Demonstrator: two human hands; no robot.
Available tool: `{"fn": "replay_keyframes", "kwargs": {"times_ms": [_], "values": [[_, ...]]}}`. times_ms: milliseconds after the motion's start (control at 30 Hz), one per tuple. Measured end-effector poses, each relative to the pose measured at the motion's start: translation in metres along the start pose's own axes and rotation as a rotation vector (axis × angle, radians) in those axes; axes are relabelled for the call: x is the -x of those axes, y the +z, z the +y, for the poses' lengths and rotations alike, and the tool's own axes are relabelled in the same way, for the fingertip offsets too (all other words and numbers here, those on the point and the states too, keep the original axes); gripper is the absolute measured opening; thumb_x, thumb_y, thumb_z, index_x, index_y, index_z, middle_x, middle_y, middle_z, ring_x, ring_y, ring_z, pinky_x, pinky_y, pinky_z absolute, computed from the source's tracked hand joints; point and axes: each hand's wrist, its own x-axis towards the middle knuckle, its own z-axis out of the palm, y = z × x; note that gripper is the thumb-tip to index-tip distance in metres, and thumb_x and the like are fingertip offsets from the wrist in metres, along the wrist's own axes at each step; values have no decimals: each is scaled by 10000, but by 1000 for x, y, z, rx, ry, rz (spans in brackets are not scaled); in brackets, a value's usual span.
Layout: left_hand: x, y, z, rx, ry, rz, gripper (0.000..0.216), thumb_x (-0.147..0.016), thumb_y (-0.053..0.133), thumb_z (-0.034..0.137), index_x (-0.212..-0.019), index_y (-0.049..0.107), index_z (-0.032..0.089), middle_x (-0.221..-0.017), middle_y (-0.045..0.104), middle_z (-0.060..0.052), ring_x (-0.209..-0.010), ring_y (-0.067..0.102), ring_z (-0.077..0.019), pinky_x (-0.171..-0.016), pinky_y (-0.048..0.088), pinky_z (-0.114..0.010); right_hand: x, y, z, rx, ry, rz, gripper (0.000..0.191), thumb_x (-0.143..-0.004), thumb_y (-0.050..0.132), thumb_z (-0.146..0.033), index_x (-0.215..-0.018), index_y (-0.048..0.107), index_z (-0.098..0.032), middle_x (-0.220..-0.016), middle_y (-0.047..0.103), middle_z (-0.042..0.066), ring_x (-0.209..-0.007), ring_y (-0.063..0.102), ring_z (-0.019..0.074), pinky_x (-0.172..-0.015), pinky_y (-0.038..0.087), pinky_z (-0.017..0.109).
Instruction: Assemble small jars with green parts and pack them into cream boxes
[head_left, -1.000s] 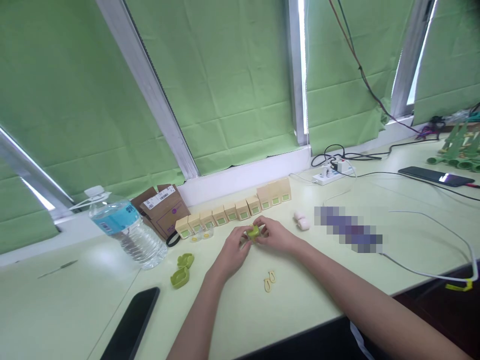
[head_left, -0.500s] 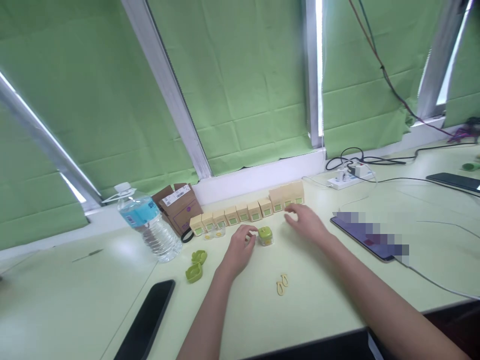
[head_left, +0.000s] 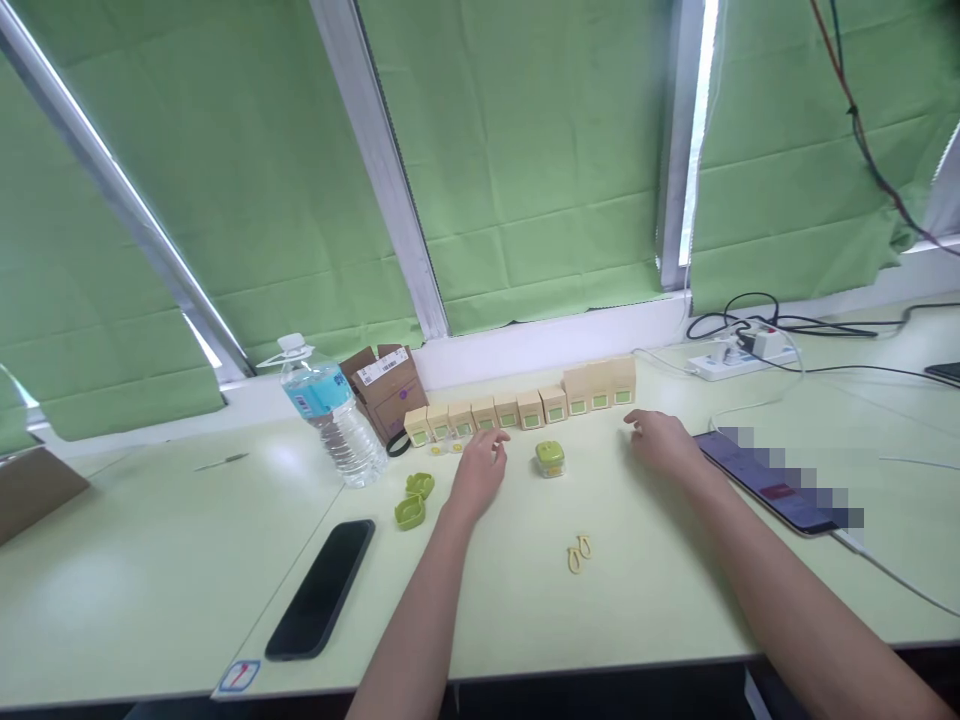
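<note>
A small clear pot with a green lid [head_left: 550, 458] stands on the pale table [head_left: 150, 560], between my two hands and touched by neither. My left hand [head_left: 480, 472] hovers just left of it, fingers loosely curled and holding nothing, near the row of small cream boxes [head_left: 525, 405] and two tiny clear cups [head_left: 446, 449]. My right hand [head_left: 660, 440] rests to the right of the pot with its fingers spread, next to a phone [head_left: 765, 478] on a cable.
Two green lids [head_left: 414, 500] lie left of my left hand and two yellow loops [head_left: 578, 552] nearer me. A water bottle [head_left: 330, 412], a brown carton [head_left: 386, 385], a black phone [head_left: 321, 588], a power strip [head_left: 739, 355] and cables share the table.
Both hands held the green-lidded pot a second ago. They set it on the table and drew apart, the right hand going right toward the phone, the left staying just left.
</note>
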Motion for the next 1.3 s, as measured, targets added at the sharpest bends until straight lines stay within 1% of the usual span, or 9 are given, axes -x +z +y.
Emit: {"fn": "replay_keyframes", "kwargs": {"times_ms": [100,233,400,500,633,767,900,1000,1300], "values": [[-5,-7,-11,-85,-37,75,263,-890,446,127,-1040,650,200,-1096,640,-97,-996,616,-240,-964,473,-443,0,-9,-13,-68,-106,113,396,-898,460,-156,-1242,655,-163,-1163,692,152,-1101,623,286,-977,435,393],[-9,-23,-20,-243,-84,119,266,-891,444,157,-1044,659,193,-1079,649,-116,-1060,607,-280,-973,469,-454,15,-17,-47,-384,-271,284,334,-967,433,-264,-1205,660,-204,-1206,688,103,-1134,613,263,-1011,452,400],[-7,-47,-23,-473,-239,73,287,-879,469,188,-1095,659,187,-1103,657,-143,-1103,606,-309,-978,457,-448,43,-15,-87,-665,-515,149,327,-998,436,-365,-1217,654,-258,-1214,691,85,-1107,636,253,-974,507,424],[-4,-64,-30,-567,-365,10,295,-898,489,316,-1113,654,200,-1144,658,-166,-1124,608,-348,-927,472,-462,51,-13,-95,-730,-603,40,327,-998,444,-370,-1231,653,-276,-1238,679,74,-1088,647,236,-944,543,409],[0,-86,-50,-582,-557,-26,477,-857,518,598,-1106,638,209,-1142,683,-175,-1092,643,-364,-855,493,-440,51,-9,-95,-808,-555,-39,353,-962,519,-399,-1272,636,-276,-1242,670,67,-1108,643,219,-905,582,370],[3,-92,-68,-494,-639,-151,495,-747,666,596,-1038,628,197,-1111,718,-160,-1049,677,-338,-812,497,-375,50,-11,-93,-811,-545,-46,336,-874,644,-373,-1190,690,-267,-1204,687,61,-1064,657,215,-856,591,344],[5,-85,-64,-434,-611,-205,424,-713,745,398,-1061,603,204,-1043,740,-125,-1008,689,-301,-807,486,-346,51,-20,-87,-589,-664,-170,208,-806,679,-269,-994,766,-282,-1005,744,33,-930,676,224,-827,549,349],[4,-83,-55,-436,-565,-192,374,-700,751,280,-1037,609,202,-975,750,-107,-999,687,-290,-820,480,-338,50,-23,-82,-477,-654,-241,228,-742,699,-219,-941,785,-291,-964,758,23,-905,680,246,-823,519,353],[-12,-70,-26,-459,-392,-25,344,-783,709,382,-1071,648,204,-1004,739,-105,-1010,672,-317,-857,480,-371,40,-23,-72,-358,-469,-210,190,-749,653,-234,-904,762,-248,-922,760,39,-827,678,236,-718,474,311]]}}
